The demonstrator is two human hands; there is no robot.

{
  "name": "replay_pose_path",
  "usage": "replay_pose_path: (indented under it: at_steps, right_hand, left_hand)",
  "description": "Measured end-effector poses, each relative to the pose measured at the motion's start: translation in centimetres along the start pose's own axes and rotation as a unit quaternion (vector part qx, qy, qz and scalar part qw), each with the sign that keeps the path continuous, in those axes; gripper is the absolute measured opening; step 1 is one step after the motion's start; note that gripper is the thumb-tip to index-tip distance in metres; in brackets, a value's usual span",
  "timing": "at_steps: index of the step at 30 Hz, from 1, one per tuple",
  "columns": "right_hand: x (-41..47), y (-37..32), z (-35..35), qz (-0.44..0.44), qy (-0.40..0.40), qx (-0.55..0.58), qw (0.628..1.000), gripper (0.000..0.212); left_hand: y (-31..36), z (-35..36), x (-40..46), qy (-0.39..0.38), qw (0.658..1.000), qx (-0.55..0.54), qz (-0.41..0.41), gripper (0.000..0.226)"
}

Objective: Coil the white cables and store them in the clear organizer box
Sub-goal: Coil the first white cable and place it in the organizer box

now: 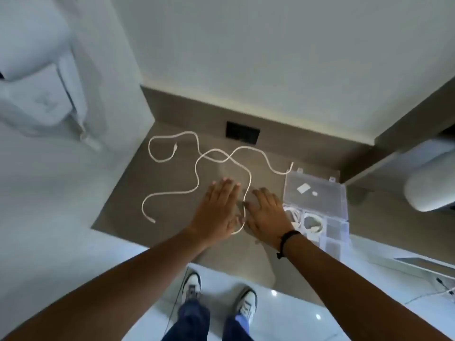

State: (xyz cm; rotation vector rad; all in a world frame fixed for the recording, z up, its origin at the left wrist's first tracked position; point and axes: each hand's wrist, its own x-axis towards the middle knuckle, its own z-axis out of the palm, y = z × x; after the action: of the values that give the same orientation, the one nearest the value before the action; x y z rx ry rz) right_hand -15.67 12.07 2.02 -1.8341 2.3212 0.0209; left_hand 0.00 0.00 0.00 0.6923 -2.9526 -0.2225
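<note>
Loose white cables snake across the brown tabletop, with plug ends at the left and near the box. My left hand and my right hand lie flat and open, palms down, side by side. One cable strand runs between them and loops near their wrists. The clear organizer box stands open to the right of my right hand. Its near compartments hold coiled white cables, and its lid carries two small white pieces.
A black socket panel sits at the table's back edge by the wall. White fabric hangs at the left. A rounded white object lies at the right. My shoes stand on the glossy floor below the table's front edge.
</note>
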Motion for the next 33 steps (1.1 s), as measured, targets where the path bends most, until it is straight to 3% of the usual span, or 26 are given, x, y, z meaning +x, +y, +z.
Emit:
replay_pose_path:
  at_steps: [3, 6, 11, 13, 15, 17, 18, 21, 22, 23, 25, 27, 29, 31, 33]
  right_hand:
    - [-0.9, -1.3, 5.0, -0.036, -0.051, -0.003, 0.998, 0.041]
    - [-1.0, -2.3, 7.4, -0.016, -0.072, 0.006, 0.997, 0.038]
    - [0.2, -2.1, 7.9, -0.091, 0.004, -0.026, 0.996, 0.03]
    - [0.5, -1.5, 6.7, -0.117, 0.058, 0.037, 0.991, 0.02]
    - [0.9, -0.7, 4.5, -0.119, 0.112, 0.143, 0.976, 0.018]
    - [1.3, -0.2, 1.8, -0.12, 0.17, 0.239, 0.949, 0.02]
    - [1.4, -0.3, 0.6, -0.115, 0.193, 0.266, 0.937, 0.024]
    - [1.2, -1.1, -1.5, -0.055, 0.207, 0.288, 0.933, 0.034]
    - [1.0, -1.6, -1.6, -0.038, 0.186, 0.279, 0.941, 0.033]
    - [0.9, -2.3, -1.5, -0.028, 0.155, 0.261, 0.953, 0.029]
    - [0.6, -3.9, -0.6, -0.04, 0.036, 0.181, 0.982, 0.029]
    - [0.3, -6.0, 0.3, -0.062, -0.104, 0.096, 0.988, 0.038]
    - [-0.3, -7.9, -0.3, -0.098, -0.163, 0.083, 0.978, 0.043]
    - [-0.4, -9.0, -2.1, -0.158, -0.133, 0.088, 0.975, 0.038]
    - [0.1, -9.1, -5.0, -0.201, -0.051, 0.083, 0.975, 0.026]
  left_hand:
    - [0.3, 4.3, -3.3, -0.102, 0.995, -0.019, 0.012, 0.082]
    - [0.6, 6.7, -4.9, -0.15, 0.988, -0.015, 0.034, 0.061]
    - [0.4, 7.9, -4.7, -0.1, 0.994, -0.01, 0.037, 0.033]
    - [0.3, 6.2, -4.5, -0.039, 0.98, -0.195, -0.011, 0.024]
    - [0.5, 3.3, -4.1, -0.007, 0.907, -0.408, -0.11, 0.022]
    - [0.9, 0.1, -3.9, -0.015, 0.814, -0.55, -0.185, 0.029]
    - [0.9, -1.3, -3.7, -0.027, 0.742, -0.639, -0.201, 0.03]
    - [0.8, -5.6, -3.2, -0.057, 0.465, -0.859, -0.204, 0.022]
    - [0.7, -6.6, -3.0, -0.048, 0.415, -0.888, -0.19, 0.021]
    - [0.6, -7.3, -2.8, -0.023, 0.388, -0.904, -0.177, 0.019]
    - [0.1, -8.0, -2.2, 0.031, 0.36, -0.919, -0.158, 0.024]
    - [-0.7, -8.0, -1.4, 0.065, 0.374, -0.91, -0.163, 0.037]
    - [-1.7, -7.6, -1.0, 0.074, 0.468, -0.861, -0.185, 0.037]
    - [-2.6, -6.8, -1.2, 0.048, 0.583, -0.784, -0.209, 0.034]
    - [-3.2, -6.3, -2.0, 0.007, 0.647, -0.728, -0.226, 0.031]
